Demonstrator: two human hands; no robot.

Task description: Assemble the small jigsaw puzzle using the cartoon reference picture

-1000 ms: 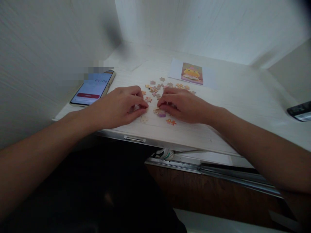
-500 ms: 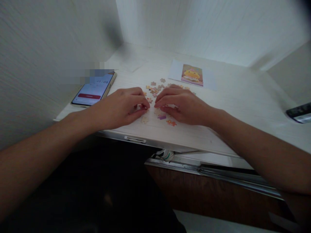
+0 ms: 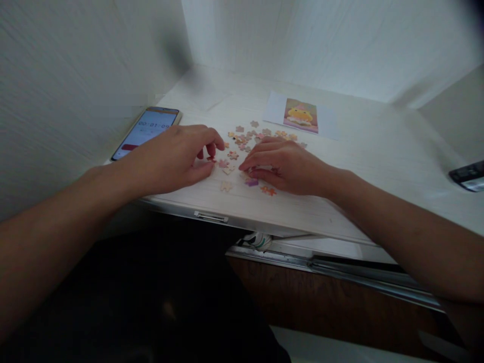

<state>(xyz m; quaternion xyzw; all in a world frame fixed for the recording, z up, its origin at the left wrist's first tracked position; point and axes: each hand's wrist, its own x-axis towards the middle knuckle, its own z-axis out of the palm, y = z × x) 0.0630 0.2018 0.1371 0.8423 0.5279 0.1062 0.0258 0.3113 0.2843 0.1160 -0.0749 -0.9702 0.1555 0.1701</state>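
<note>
Loose jigsaw pieces (image 3: 245, 136) lie scattered on the white table (image 3: 370, 151). My left hand (image 3: 174, 157) hovers just left of them, fingers curled, with a small reddish piece (image 3: 210, 159) pinched between thumb and fingertips. My right hand (image 3: 285, 164) rests on the table to the right, its fingers pressed together over some joined pieces. A purple-edged bit (image 3: 251, 182) peeks out under that thumb. A pale piece (image 3: 226, 186) and an orange piece (image 3: 267, 190) lie near the front edge.
A phone (image 3: 149, 128) with a lit screen lies at the left, against the wall. A printed picture (image 3: 300, 113) of a yellow figure lies beyond the pieces. A dark object (image 3: 467, 175) sits at the far right. White walls close in the left and back.
My left hand has drawn back to the left and lifted, away from my right hand, uncovering several pieces between them. My right hand has stayed put.
</note>
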